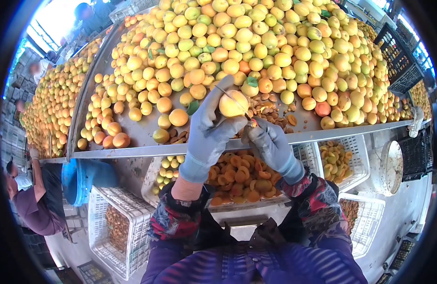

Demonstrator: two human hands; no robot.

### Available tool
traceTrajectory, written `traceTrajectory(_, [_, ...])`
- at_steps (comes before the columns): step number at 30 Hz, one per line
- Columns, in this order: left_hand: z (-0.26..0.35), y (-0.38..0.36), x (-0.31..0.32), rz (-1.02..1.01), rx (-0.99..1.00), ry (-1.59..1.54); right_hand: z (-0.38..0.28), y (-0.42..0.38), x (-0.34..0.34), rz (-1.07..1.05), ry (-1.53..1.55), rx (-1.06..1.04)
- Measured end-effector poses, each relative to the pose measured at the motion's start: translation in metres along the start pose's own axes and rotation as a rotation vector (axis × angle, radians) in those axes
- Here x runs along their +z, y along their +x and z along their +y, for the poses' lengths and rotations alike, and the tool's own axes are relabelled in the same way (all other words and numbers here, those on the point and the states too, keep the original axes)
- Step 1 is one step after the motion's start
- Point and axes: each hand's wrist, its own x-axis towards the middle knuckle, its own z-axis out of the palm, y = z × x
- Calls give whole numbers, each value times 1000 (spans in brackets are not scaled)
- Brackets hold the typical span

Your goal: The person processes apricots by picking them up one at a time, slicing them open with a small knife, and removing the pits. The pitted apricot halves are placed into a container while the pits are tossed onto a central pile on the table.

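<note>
My left hand, in a grey-blue glove, grips a yellow apricot between thumb and fingers, just above the table's front edge. My right hand, gloved the same way, is closed around the handle of a small knife. Its thin blade runs up and left across the face of the apricot, and the left fingers rest close to it. Most of the handle is hidden in the right glove. Behind the hands, loose apricot pits lie on the metal table.
A large heap of apricots covers the table. Below its edge stands a crate of halved apricots. White crates, a blue barrel and a white bucket flank me. Another person works at the left.
</note>
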Motion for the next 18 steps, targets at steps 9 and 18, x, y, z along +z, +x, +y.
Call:
traceTrajectory(9, [-8, -4, 9, 40, -208, -687, 16, 2, 6, 173, -108, -117])
traceTrajectory(18, [-4, -3, 7, 117, -131, -627, 13, 2, 6, 88, -65, -63])
